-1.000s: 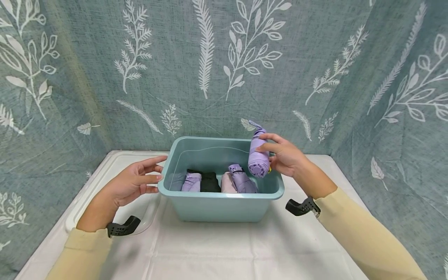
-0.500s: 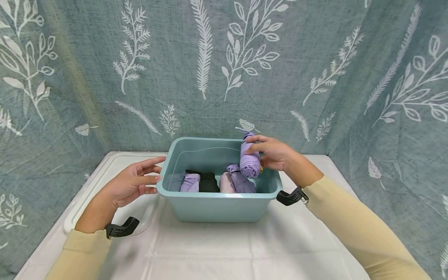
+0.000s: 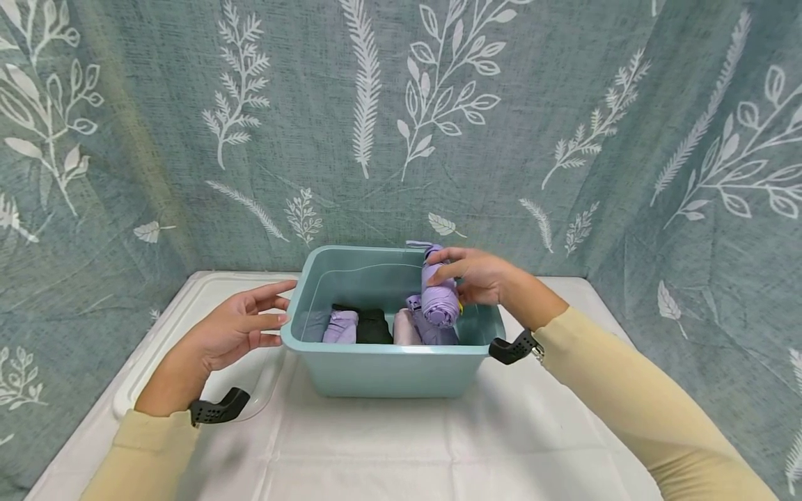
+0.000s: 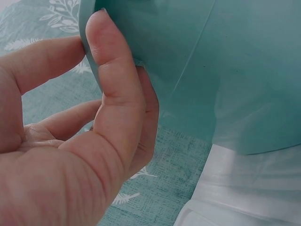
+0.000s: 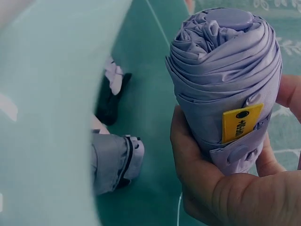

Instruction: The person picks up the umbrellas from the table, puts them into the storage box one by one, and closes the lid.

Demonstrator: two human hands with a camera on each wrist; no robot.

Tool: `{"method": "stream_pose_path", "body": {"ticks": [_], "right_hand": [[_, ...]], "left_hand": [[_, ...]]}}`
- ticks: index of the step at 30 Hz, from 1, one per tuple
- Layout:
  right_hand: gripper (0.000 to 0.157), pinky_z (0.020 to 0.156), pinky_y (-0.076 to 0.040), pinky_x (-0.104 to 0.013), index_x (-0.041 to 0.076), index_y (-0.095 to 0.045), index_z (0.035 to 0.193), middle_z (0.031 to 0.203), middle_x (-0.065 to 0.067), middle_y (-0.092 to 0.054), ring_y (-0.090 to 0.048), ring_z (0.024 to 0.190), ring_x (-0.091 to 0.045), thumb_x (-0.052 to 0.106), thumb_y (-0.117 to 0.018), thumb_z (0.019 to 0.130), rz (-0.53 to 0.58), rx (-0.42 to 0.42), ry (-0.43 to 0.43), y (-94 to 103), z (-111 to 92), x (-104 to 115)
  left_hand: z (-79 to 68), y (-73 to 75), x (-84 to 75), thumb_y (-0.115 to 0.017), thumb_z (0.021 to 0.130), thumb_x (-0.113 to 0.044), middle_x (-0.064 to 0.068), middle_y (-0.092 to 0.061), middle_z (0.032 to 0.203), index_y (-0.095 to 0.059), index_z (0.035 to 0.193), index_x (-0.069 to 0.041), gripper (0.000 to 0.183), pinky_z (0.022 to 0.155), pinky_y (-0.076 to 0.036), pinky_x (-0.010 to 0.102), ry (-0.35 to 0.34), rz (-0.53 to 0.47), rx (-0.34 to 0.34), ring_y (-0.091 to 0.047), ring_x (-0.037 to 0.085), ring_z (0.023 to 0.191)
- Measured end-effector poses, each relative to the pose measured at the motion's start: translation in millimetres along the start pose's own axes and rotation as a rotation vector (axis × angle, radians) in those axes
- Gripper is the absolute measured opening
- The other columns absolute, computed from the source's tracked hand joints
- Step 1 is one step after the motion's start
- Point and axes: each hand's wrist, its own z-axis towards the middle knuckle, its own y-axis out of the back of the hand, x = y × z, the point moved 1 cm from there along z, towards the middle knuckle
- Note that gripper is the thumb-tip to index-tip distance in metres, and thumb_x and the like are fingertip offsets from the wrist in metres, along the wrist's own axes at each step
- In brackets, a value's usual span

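My right hand (image 3: 479, 275) grips a rolled lilac folding umbrella (image 3: 438, 296) over the right half of a teal plastic bin (image 3: 401, 372). A yellow tag (image 5: 241, 123) and a snap strap show on the umbrella's side in the right wrist view; its wrist loop sticks out to the left in the head view. My left hand (image 3: 241, 323) touches the bin's left rim from outside with extended fingers. Inside the bin lie a lilac bundle (image 3: 341, 327), a black bundle (image 3: 374, 327), a pale pink bundle (image 3: 407, 328) and a greyish-purple folded umbrella (image 5: 115, 160), partly hidden by the held one.
A white lid (image 3: 131, 376) lies left of the bin, under my left hand. White cloth (image 3: 376, 445) covers the table. A grey-green curtain (image 3: 313, 104) with white leaf prints hangs behind and along both sides.
My right hand has moved left and slightly down with the lilac umbrella, from the bin's right end to above the greyish-purple one. The left hand has stayed at the rim.
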Motion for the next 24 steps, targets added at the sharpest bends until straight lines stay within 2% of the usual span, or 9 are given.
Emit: {"method": "stream_pose_path", "body": {"ticks": [6, 8, 13, 18, 22, 24], "right_hand": [[0.035, 0.076, -0.055, -0.037, 0.015, -0.058, 0.121, 0.144, -0.012, -0.039, -0.049, 0.116, -0.031, 0.0, -0.069, 0.091, -0.025, 0.028, -0.038, -1.5, 2.6, -2.8], [0.033, 0.076, -0.055, -0.037, 0.014, -0.058, 0.12, 0.142, -0.013, -0.039, -0.049, 0.116, -0.03, 0.0, -0.068, 0.092, -0.036, 0.035, -0.051, -1.7, 3.7, -3.2], [0.039, 0.078, -0.054, -0.036, 0.011, -0.054, 0.129, 0.142, -0.012, -0.039, -0.049, 0.114, -0.029, 0.0, -0.066, 0.093, -0.063, 0.049, -0.088, -1.1, 5.8, -2.8], [0.049, 0.08, -0.053, -0.036, 0.008, -0.047, 0.141, 0.145, -0.012, -0.038, -0.049, 0.114, -0.028, 0.002, -0.064, 0.095, -0.105, 0.067, -0.118, -1.4, 7.0, 0.9], [0.048, 0.078, -0.053, -0.035, 0.009, -0.047, 0.14, 0.139, -0.012, -0.04, -0.05, 0.111, -0.027, 0.002, -0.065, 0.095, -0.133, 0.068, -0.133, -2.3, 7.2, 4.8], [0.042, 0.078, -0.053, -0.036, 0.01, -0.051, 0.134, 0.137, -0.012, -0.042, -0.051, 0.109, -0.027, 0.002, -0.065, 0.094, -0.134, 0.074, -0.14, -3.0, 8.0, 5.6]], "left_hand": [[-1.7, 0.0, -1.2, -0.061, 0.1, 0.001, 0.0, -0.061, 0.117, -0.041, 0.156, -0.015, 0.062, 0.076, -0.062, 0.03, -0.015, -0.02, 0.027, -0.071, 0.013, 0.089], [-1.9, 0.0, -1.7, -0.061, 0.1, 0.0, 0.0, -0.061, 0.117, -0.041, 0.156, -0.015, 0.062, 0.076, -0.062, 0.03, -0.014, -0.015, 0.026, -0.071, 0.013, 0.089], [-0.8, -0.5, -3.4, -0.062, 0.1, 0.0, 0.0, -0.061, 0.117, -0.031, 0.16, -0.008, 0.068, 0.076, -0.062, 0.029, 0.005, 0.009, 0.014, -0.071, 0.012, 0.088], [-0.9, -0.3, -3.9, -0.062, 0.1, 0.0, 0.0, -0.061, 0.117, -0.03, 0.161, -0.008, 0.069, 0.076, -0.062, 0.029, 0.01, 0.0, 0.017, -0.072, 0.012, 0.089], [-1.5, -0.7, -3.6, -0.061, 0.1, 0.001, 0.0, -0.062, 0.117, -0.037, 0.158, -0.012, 0.065, 0.077, -0.062, 0.03, -0.001, -0.011, 0.027, -0.072, 0.013, 0.09], [-1.5, -0.9, -3.3, -0.061, 0.1, 0.001, 0.0, -0.062, 0.117, -0.04, 0.157, -0.013, 0.063, 0.077, -0.062, 0.03, -0.006, -0.014, 0.03, -0.072, 0.013, 0.09]]}}
